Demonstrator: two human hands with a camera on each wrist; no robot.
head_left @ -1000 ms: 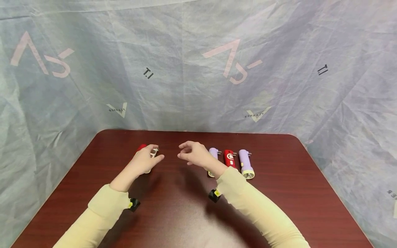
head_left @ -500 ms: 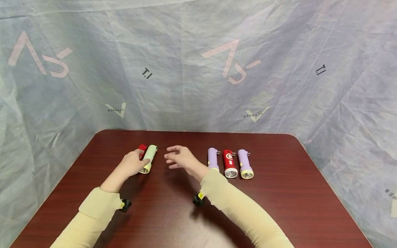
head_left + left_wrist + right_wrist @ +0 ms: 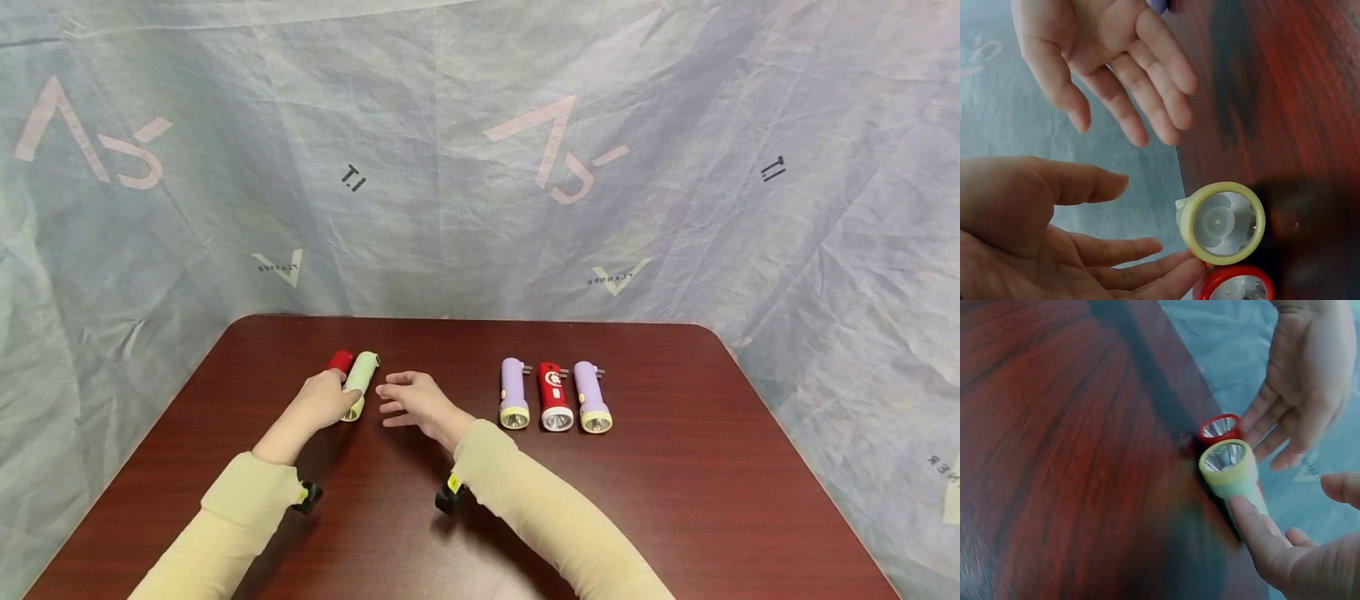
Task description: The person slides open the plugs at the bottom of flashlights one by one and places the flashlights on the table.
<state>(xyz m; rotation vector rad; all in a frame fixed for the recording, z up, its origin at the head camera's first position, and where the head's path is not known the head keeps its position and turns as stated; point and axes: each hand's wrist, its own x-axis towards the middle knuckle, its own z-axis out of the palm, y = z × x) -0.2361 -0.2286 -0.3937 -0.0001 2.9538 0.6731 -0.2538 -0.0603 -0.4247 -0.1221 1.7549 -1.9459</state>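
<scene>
On the left of the table a pale green flashlight (image 3: 364, 368) with a yellow-rimmed head lies beside a red flashlight (image 3: 341, 361). My left hand (image 3: 318, 400) is over their near ends and partly hides the red one. Its fingers are extended by the heads of both flashlights in the left wrist view, curled round neither. My right hand (image 3: 422, 407) hovers just to the right of the green flashlight, palm turned left, fingers spread and holding nothing. In the right wrist view one right fingertip overlaps the side of the green flashlight (image 3: 1235, 478).
Farther right, a purple flashlight (image 3: 513, 387), a red flashlight with a white emblem (image 3: 552, 387) and another purple flashlight (image 3: 591, 390) lie side by side, lenses toward me. A grey printed cloth (image 3: 442, 183) hangs behind the dark red table (image 3: 697, 467).
My right hand has moved left and nearer me, uncovering the right-hand row of flashlights. The left hand has shifted left and nearer me, exposing more of the green flashlight.
</scene>
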